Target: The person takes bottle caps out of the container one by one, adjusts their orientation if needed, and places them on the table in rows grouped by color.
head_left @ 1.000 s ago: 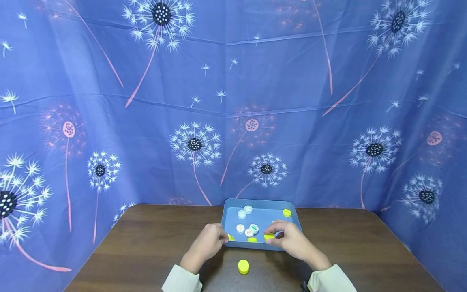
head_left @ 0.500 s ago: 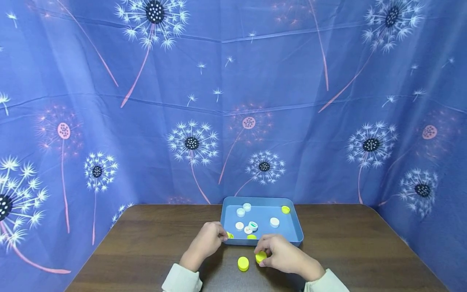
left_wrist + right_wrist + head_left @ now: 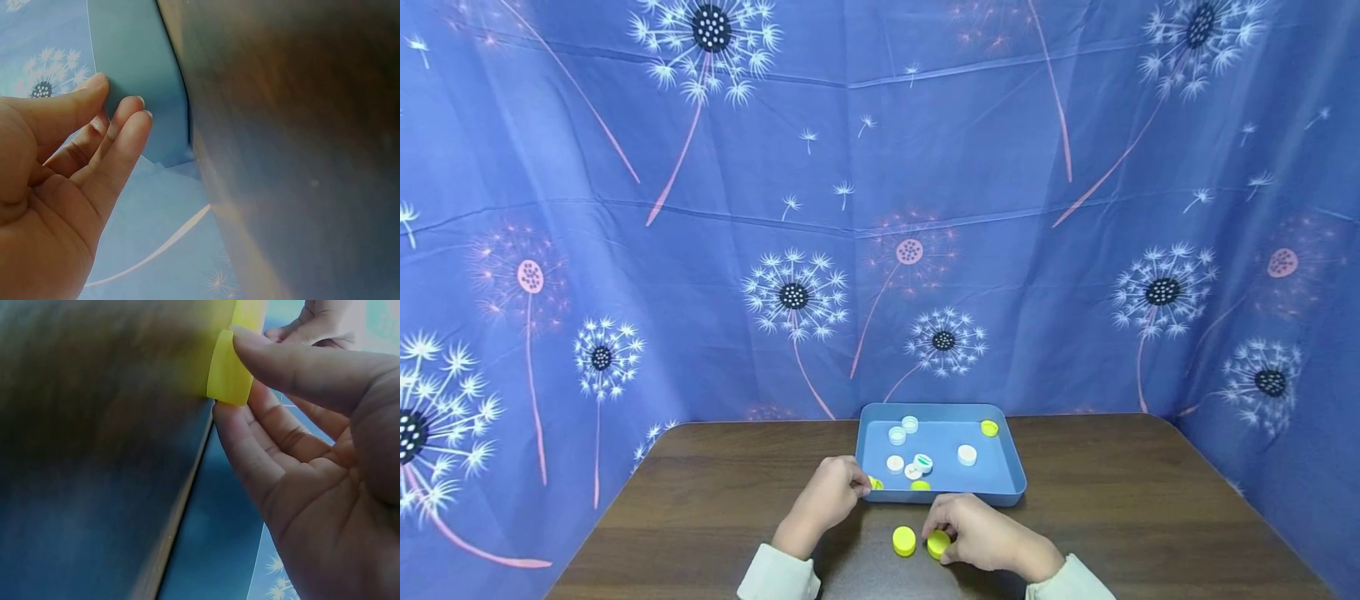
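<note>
My right hand [image 3: 985, 533] pinches a yellow bottle cap [image 3: 937, 546] between thumb and fingers, down at the table in front of the tray. In the right wrist view, the thumb lies on one side of the held cap [image 3: 230, 372] and a fingertip on the other. Just left of it, apart, a second yellow cap [image 3: 904, 542] sits on the table. My left hand [image 3: 826, 498] holds the front left corner of the blue tray [image 3: 940, 497]. The left wrist view shows its thumb at the rim and fingers by the outer wall [image 3: 140, 56].
Inside the tray are several white caps, one of them a white cap [image 3: 967, 455] at the right, and a few yellow caps, such as the yellow cap [image 3: 989, 428] at the back right. A brown wooden table [image 3: 715, 500] backs onto a blue dandelion-print curtain [image 3: 880, 167].
My right hand has brought the yellow cap out of the tray, over its front edge, and down beside the other yellow cap. The left hand stays on the tray corner.
</note>
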Tool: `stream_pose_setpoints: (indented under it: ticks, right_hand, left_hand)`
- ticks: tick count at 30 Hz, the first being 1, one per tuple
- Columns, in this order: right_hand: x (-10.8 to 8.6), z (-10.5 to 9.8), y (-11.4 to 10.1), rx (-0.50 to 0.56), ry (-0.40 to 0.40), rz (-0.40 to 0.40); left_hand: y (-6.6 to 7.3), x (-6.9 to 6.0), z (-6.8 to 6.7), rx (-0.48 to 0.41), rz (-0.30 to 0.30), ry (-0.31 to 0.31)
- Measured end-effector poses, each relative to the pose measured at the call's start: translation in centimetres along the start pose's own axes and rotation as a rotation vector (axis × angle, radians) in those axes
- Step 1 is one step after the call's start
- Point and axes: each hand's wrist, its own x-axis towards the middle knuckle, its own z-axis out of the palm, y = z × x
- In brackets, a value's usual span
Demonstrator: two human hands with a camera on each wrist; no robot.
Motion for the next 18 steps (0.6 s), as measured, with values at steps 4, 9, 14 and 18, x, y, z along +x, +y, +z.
stream_pose_setpoints:
  ticks: [4,9,14,18]
  right_hand:
    - [0.1,0.1,0.1,0.006,0.008,0.01]
    - [-0.1,0.0,0.2,0.02,0.006,0.016]
    - [-0.4,-0.6,0.3,0.074,0.008,0.03]
    - [-0.5,-1.6,0.4,0.117,0.05,0.03]
  left_hand:
    - [-0.1,0.0,0.1,-0.011,-0.01,-0.003]
    - [-0.3,-0.1,0.5,-0.036,-0.01,0.006]
    - [-0.5,0.0,0.5,-0.052,-0.003,-0.012]
    - [-0.6,0.1,0.2,-0.048,-0.01,-0.025]
